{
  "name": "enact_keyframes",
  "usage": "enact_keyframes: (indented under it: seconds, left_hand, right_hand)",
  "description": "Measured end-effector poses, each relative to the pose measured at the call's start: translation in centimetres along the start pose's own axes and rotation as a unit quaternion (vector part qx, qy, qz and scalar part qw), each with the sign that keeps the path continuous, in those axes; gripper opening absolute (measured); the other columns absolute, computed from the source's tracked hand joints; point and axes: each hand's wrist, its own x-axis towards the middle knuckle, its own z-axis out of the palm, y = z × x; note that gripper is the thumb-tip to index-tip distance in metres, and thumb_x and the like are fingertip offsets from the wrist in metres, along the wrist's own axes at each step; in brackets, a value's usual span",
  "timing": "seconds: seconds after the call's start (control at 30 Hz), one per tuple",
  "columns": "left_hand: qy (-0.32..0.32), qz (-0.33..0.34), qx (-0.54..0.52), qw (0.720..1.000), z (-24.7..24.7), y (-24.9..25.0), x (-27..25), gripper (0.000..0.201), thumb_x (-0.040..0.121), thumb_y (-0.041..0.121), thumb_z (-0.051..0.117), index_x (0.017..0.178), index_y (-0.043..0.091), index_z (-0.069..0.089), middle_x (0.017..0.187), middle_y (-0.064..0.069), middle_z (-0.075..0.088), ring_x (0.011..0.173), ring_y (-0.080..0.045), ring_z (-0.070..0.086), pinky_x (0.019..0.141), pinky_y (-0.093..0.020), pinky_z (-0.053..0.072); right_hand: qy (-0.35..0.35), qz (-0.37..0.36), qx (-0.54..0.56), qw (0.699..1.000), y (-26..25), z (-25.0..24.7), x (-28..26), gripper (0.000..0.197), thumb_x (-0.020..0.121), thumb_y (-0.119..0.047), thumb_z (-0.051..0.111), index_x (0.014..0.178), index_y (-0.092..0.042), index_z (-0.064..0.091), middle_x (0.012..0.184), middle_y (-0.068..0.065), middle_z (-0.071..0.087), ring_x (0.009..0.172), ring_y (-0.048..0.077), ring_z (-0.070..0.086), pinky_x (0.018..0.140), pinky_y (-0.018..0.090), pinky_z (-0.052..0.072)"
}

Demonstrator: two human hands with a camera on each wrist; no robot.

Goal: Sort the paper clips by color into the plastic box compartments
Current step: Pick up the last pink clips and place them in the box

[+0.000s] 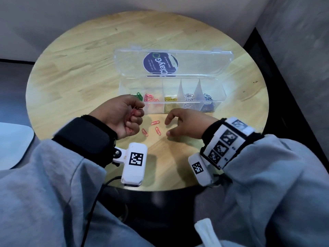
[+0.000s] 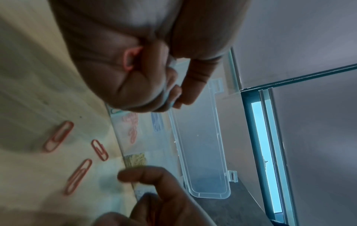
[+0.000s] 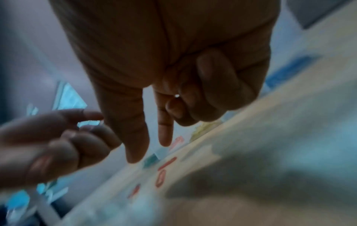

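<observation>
On the round table (image 1: 71,72): plastic box (image 1: 218,102) toward the far side, lid (image 1: 195,63) thrown back behind it, clips lying in all five compartments. Before the box, three loose paper clips (image 1: 155,122) on the tabletop, between left hand (image 1: 122,114) and right hand (image 1: 187,123).
</observation>
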Motion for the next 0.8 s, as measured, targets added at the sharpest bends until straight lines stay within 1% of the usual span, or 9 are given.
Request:
enact_keyframes:
  seconds: [0.07,0.13,0.17,0.2,0.33,0.43,0.6,0.7,0.8]
  left_hand:
    - [0.007,0.0,-0.039,0.999,-0.2,-0.1,0.1,0.02,0.087,0.017,0.042,0.067,0.015,0.04,0.055,0.003,0.037,0.042,-0.006,0.031,0.036,-0.01,0.024]
    - [0.016,-0.004,-0.072,0.997,-0.2,-0.5,-0.2,0.017,0.086,0.018,0.041,0.071,0.012,0.045,0.06,-0.001,0.042,0.047,-0.008,0.038,0.038,-0.011,0.033]
    - [0.017,-0.01,-0.081,0.996,-0.1,-0.8,-0.4,0.012,0.084,0.014,0.04,0.074,0.011,0.045,0.063,-0.003,0.044,0.051,-0.009,0.041,0.04,-0.011,0.037]
    - [0.016,-0.017,-0.087,0.996,0.0,-1.1,-0.6,0.006,0.08,0.008,0.04,0.077,0.009,0.046,0.065,-0.006,0.045,0.055,-0.011,0.043,0.042,-0.012,0.04]
    - [0.035,-0.024,-0.115,0.992,0.1,-2.5,-0.4,0.031,0.08,-0.015,0.022,0.087,0.0,0.049,0.082,-0.013,0.048,0.071,-0.018,0.052,0.045,-0.017,0.053]
    - [0.039,-0.008,-0.135,0.99,0.2,-2.6,-0.3,0.041,0.081,-0.022,0.016,0.088,-0.004,0.052,0.089,-0.018,0.048,0.078,-0.024,0.056,0.053,-0.022,0.056]
    - [0.019,0.01,-0.13,0.991,0.2,-2.5,-0.6,0.04,0.083,-0.023,0.018,0.091,-0.004,0.053,0.086,-0.019,0.054,0.071,-0.025,0.062,0.058,-0.022,0.057]
    - [0.029,0.011,-0.108,0.994,0.1,-2.3,-0.7,0.036,0.085,-0.019,0.023,0.088,-0.001,0.055,0.078,-0.015,0.054,0.058,-0.018,0.062,0.051,-0.018,0.056]
    - [0.053,0.008,-0.044,0.998,-0.1,-1.9,-0.6,0.032,0.084,-0.01,0.027,0.084,0.004,0.057,0.074,-0.009,0.051,0.058,-0.014,0.053,0.041,-0.013,0.049]
  right_hand:
    - [0.013,-0.021,-0.106,0.994,-1.2,0.4,0.4,0.039,0.075,-0.034,0.073,0.111,-0.035,0.057,0.088,-0.014,0.049,0.078,0.009,0.05,0.068,0.024,0.04]
    - [0.02,-0.034,-0.163,0.986,-2.0,0.9,1.1,0.048,0.075,-0.035,0.071,0.119,-0.037,0.053,0.113,-0.008,0.055,0.095,0.014,0.052,0.08,0.028,0.046]
    - [0.021,-0.036,-0.181,0.983,-2.3,1.0,1.3,0.048,0.075,-0.035,0.071,0.12,-0.036,0.052,0.119,-0.005,0.056,0.095,0.015,0.052,0.082,0.029,0.047]
    - [0.023,-0.035,-0.198,0.979,-2.5,1.1,1.5,0.047,0.076,-0.035,0.07,0.12,-0.034,0.051,0.118,-0.004,0.056,0.092,0.016,0.05,0.08,0.029,0.046]
    - [0.022,-0.043,-0.228,0.972,-3.4,1.2,1.7,0.034,0.082,-0.032,0.068,0.111,-0.027,0.051,0.092,-0.005,0.053,0.086,0.018,0.049,0.064,0.025,0.038]
    - [0.014,-0.044,-0.22,0.974,-3.7,1.5,2.2,0.024,0.084,-0.025,0.065,0.105,-0.023,0.054,0.076,-0.009,0.044,0.085,0.018,0.05,0.063,0.025,0.036]
    - [0.02,-0.055,-0.207,0.977,-3.8,1.9,2.5,0.026,0.083,-0.021,0.063,0.107,-0.026,0.054,0.084,-0.004,0.048,0.075,0.019,0.053,0.062,0.026,0.041]
    - [0.007,-0.047,-0.189,0.981,-3.9,1.7,2.6,0.017,0.086,-0.021,0.063,0.102,-0.025,0.056,0.075,-0.007,0.049,0.06,0.009,0.049,0.052,0.022,0.041]
    - [-0.006,-0.028,-0.212,0.977,-4.4,1.6,3.1,0.015,0.088,-0.019,0.061,0.103,-0.019,0.062,0.072,-0.011,0.049,0.069,0.013,0.051,0.055,0.021,0.039]
